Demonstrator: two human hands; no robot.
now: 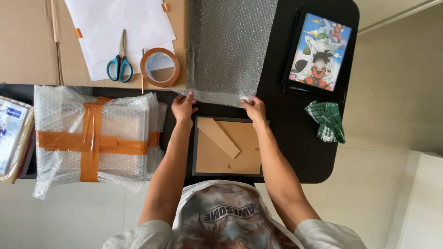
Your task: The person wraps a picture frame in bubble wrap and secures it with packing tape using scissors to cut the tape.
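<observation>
1. The left hand point(183, 107) pinches the near left corner of a sheet of bubble wrap point(228, 48), fingers closed on its edge
2. The right hand point(254, 109) grips the near right corner of the same sheet
3. The sheet lies flat on the black worktop point(300, 138), reaching away from the person
4. Just below both hands lies a picture frame point(228, 147), face down, its brown back and stand showing
5. To the left sits a wrapped, taped bundle point(94, 138); scissors point(120, 60) and a tape roll point(160, 67) lie on cardboard beyond
6. A framed cartoon picture point(320, 50) and a green checked cloth point(328, 121) are on the right

bare forearms, short grey sleeves, patterned grey-brown t-shirt
</observation>
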